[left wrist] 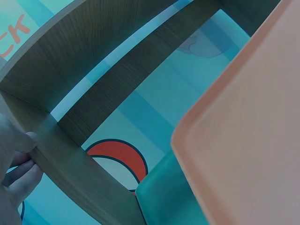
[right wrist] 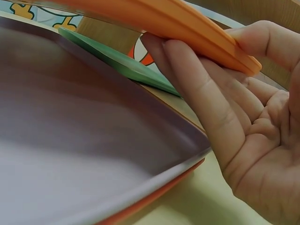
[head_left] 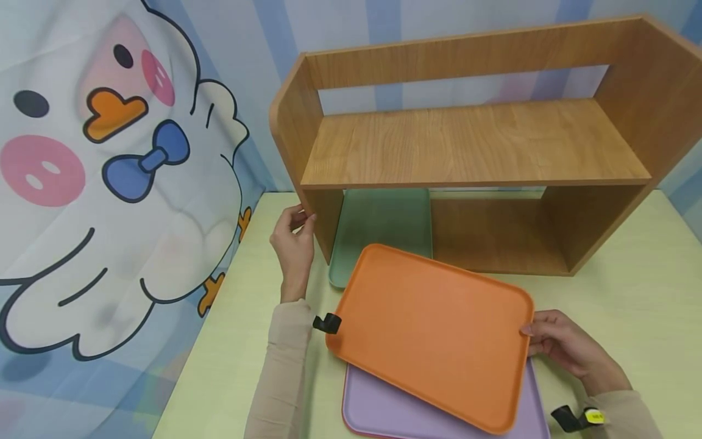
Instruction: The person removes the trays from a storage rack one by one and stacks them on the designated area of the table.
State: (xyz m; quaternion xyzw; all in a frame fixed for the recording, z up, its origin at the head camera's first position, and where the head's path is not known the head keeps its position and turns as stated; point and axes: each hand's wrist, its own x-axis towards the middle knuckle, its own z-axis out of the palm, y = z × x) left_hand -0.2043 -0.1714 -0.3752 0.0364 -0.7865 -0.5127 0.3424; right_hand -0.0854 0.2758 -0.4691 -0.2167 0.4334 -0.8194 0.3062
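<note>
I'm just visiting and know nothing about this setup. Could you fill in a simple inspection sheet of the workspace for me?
Surface: pale yellow-green tabletop.
Job's things: wooden shelf on the tabletop; green tray at the left of its lower opening, front end jutting out; orange tray held slanted over a purple tray, with a red rim showing beneath the purple one.
Clutter: nothing seen.
Hands: left hand grips the shelf's left side panel; right hand pinches the orange tray's right edge.
Cables: nothing seen.
Surroundings: blue-striped backdrop printed with a white cartoon bird.
</note>
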